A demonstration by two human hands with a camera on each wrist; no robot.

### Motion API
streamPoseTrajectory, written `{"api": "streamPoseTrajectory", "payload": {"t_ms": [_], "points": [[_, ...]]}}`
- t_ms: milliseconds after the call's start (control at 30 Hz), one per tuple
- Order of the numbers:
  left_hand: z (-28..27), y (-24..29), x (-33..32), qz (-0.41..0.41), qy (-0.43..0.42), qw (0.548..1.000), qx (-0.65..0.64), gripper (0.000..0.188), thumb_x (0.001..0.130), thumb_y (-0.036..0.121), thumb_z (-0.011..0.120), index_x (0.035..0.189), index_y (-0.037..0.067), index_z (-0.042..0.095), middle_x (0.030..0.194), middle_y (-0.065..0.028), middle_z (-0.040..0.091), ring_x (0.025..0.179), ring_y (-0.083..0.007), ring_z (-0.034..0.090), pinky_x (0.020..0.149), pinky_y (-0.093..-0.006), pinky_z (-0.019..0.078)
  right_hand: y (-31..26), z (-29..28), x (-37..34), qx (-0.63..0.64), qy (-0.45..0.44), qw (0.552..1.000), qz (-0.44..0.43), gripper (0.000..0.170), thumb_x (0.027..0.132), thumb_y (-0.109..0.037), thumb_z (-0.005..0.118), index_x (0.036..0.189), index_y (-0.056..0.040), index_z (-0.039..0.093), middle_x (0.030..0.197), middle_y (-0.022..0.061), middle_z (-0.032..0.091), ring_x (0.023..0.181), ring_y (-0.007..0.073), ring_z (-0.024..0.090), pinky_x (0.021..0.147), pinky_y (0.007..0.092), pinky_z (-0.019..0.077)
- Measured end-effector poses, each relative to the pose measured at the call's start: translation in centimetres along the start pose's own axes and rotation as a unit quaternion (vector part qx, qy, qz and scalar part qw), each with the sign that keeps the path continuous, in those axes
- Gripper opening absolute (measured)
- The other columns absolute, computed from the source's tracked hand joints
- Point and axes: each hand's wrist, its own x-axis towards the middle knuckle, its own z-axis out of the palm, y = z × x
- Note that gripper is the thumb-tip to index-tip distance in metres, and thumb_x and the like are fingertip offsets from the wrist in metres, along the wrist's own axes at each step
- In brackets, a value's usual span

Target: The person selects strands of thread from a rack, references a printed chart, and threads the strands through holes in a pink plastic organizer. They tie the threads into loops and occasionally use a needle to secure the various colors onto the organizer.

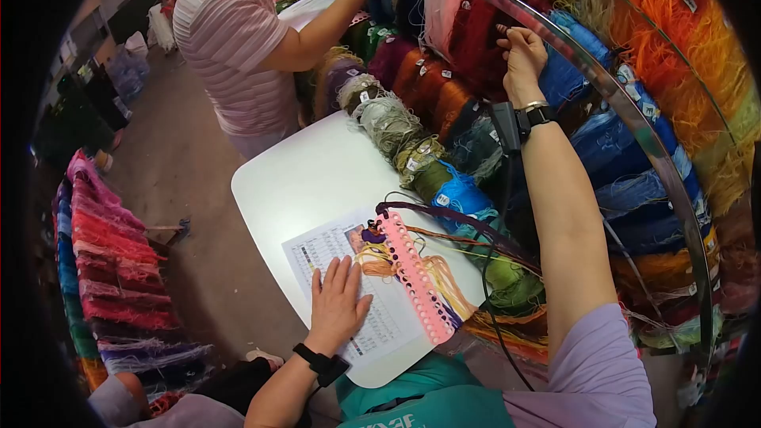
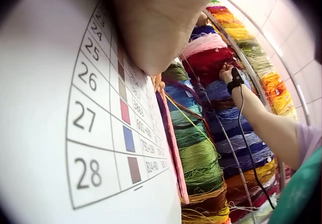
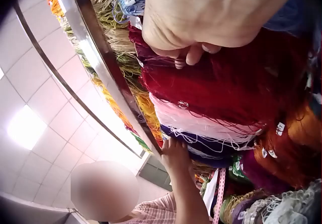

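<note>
My left hand [image 1: 337,305] rests with fingers spread on a printed chart [image 1: 305,257] on the white table. Beside its fingertips lies a pink holed strip [image 1: 416,281] with purple, yellow and peach threads tied along it. In the left wrist view the chart [image 2: 45,108] shows numbered rows with colour swatches, under the heel of the hand [image 2: 151,23]. My right hand [image 1: 525,55] is raised at the hanging skeins, its fingers curled at dark red thread [image 1: 479,40]. Up close, the right hand [image 3: 211,18] pinches at the dark red thread [image 3: 201,88]; its fingertips are partly hidden.
A curved metal rail [image 1: 626,103] runs over the skeins. Blue skeins [image 1: 626,162] hang below the right hand, orange ones [image 1: 666,24] beyond the rail. Another person [image 1: 238,47] stands at the upper left, reaching to the rack. Pink and red skeins [image 1: 119,254] hang at the left.
</note>
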Motion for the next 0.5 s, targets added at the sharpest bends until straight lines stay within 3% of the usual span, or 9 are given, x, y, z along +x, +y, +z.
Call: {"api": "streamPoseTrajectory", "payload": {"t_ms": [167, 267, 500], "points": [[-0.2, 0.3, 0.1, 0.0, -0.001, 1.0, 0.001, 0.067, 0.087, 0.034, 0.065, 0.144, 0.004, 0.045, 0.152, -0.0169, 0.039, 0.144, -0.0347, 0.03, 0.118, -0.0567, 0.0154, -1.8, -0.1, -1.5, 0.054, -0.027, 0.997, 0.056, 0.007, 0.091, -0.004, 0.06, 0.098, -0.0013, 0.061, 0.096, 0.0138, 0.072, 0.079, 0.0216, 0.074, 0.056, 0.0237, 0.0549], [-0.2, 0.2, 0.0, -0.001, 0.0, 1.0, 0.016, 0.066, 0.088, 0.036, 0.064, 0.143, 0.004, 0.046, 0.152, -0.0155, 0.04, 0.143, -0.033, 0.032, 0.117, -0.0569, 0.0167, -1.5, -0.3, -1.4, 0.039, -0.04, 0.996, 0.063, 0.012, 0.094, -0.005, 0.059, 0.106, -0.0021, 0.061, 0.101, 0.0145, 0.072, 0.087, 0.0229, 0.074, 0.062, 0.0247, 0.0566], [-0.2, 0.2, 0.1, 0.0, -0.001, 1.0, 0.006, 0.067, 0.088, 0.034, 0.064, 0.143, 0.003, 0.045, 0.152, -0.0165, 0.04, 0.144, -0.0339, 0.031, 0.118, -0.0568, 0.0157, -1.4, -0.6, -0.9, 0.055, -0.055, 0.994, 0.076, 0.02, 0.093, -0.009, 0.067, 0.111, -0.0004, 0.064, 0.1, 0.0122, 0.073, 0.085, 0.0216, 0.074, 0.061, 0.024, 0.0564]]}}
